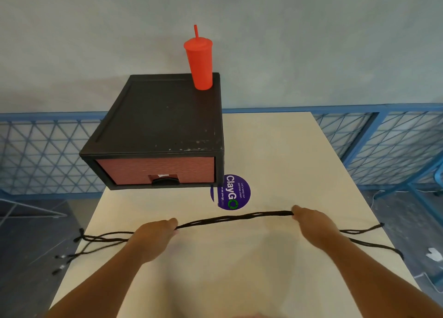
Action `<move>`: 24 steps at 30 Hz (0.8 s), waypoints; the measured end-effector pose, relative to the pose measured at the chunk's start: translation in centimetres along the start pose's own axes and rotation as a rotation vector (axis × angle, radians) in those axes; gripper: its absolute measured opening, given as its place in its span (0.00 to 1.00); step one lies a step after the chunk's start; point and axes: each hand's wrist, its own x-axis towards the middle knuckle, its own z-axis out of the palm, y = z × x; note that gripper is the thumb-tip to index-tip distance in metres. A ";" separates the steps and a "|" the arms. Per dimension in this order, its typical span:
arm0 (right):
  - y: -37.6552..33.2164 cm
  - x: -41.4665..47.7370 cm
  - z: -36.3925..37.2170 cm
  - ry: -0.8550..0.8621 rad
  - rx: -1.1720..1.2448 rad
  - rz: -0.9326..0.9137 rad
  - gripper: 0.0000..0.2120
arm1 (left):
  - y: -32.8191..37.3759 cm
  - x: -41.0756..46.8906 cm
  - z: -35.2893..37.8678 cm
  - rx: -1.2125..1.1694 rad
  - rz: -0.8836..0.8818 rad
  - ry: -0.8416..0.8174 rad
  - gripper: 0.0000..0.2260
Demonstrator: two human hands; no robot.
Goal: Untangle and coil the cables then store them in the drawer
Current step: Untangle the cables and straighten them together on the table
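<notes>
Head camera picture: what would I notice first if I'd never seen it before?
Probably the bright red cup with a straw, standing on the back right corner of the black drawer box. Next, the black cables stretched between the left hand and the right hand over the near part of the table, loose ends trailing off both sides. A round purple sticker lies by the box's front corner.

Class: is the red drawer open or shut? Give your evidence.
Shut. The red drawer sits flush within the black cabinet frame, not pulled forward.
</notes>
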 end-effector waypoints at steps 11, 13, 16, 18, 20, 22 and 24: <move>4.5 -1.6 1.9 -0.080 -0.100 0.252 0.12 | -5.2 -2.3 1.3 -0.132 -0.254 0.033 0.08; 3.9 -1.8 2.0 -0.143 -0.108 0.222 0.08 | -4.9 -2.1 1.0 -0.163 -0.257 0.042 0.10; 0.9 -1.5 1.4 -0.230 0.007 0.115 0.03 | -3.2 -1.4 -0.1 -0.189 -0.179 0.033 0.08; -2.5 -1.0 0.8 -0.249 0.095 0.042 0.06 | -1.4 -0.9 -1.0 -0.197 -0.084 0.027 0.07; -6.0 -0.6 0.1 -0.224 0.152 -0.042 0.15 | 0.4 -0.4 -1.9 -0.202 0.013 0.029 0.07; -9.0 -0.5 -0.8 -0.135 0.199 -0.158 0.26 | 2.2 -0.1 -2.7 -0.179 0.096 0.020 0.08; -11.8 -0.7 -2.0 -0.094 0.240 -0.297 0.31 | 4.0 0.1 -3.4 -0.133 0.161 -0.003 0.11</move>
